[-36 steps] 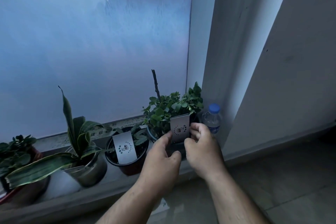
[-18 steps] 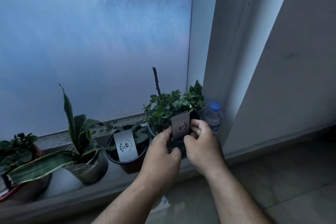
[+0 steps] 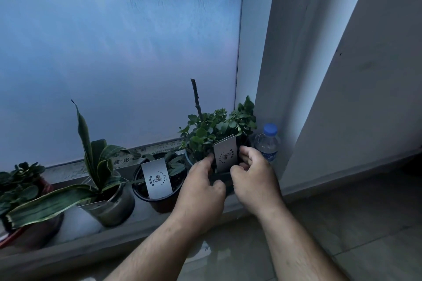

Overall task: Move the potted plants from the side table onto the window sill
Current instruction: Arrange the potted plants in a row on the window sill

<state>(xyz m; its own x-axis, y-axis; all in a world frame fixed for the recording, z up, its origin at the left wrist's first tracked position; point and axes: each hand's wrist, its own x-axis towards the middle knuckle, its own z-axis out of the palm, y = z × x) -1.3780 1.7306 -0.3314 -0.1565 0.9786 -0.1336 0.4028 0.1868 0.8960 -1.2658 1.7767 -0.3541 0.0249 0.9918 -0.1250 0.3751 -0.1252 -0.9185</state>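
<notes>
Reading the window sill (image 3: 75,243) from its left end, we see a reddish pot with a low plant (image 3: 20,189) at the picture's edge, then a metallic pot with long striped leaves (image 3: 107,201), then a dark pot with a white card (image 3: 159,187) stuck in its soil. All three stand on the ledge, close beside one another.

Next comes the leafy potted plant (image 3: 214,130) we are handling, at the right end of the sill, with a bare stick rising from it and a white tag (image 3: 226,155) at its front. Our left hand (image 3: 201,191) curls round the pot's left side, fingers up near the rim and thumb across the front. Our right hand (image 3: 253,180) does the same on the right side, fingers bent over the rim beside the tag. Whether the base rests fully on the ledge we cannot tell, since the hands hide it.

We judge the pot to be thin plastic (likely to flex if squeezed), made bottom-heavy by soil. The wall below the rim is the sound place to hold; leaves, stick and tag would bend or pull loose. Kept upright, the soil should stay in.

Just right of the pot stands a water bottle with a blue cap (image 3: 267,143), near enough to topple if nudged.
</notes>
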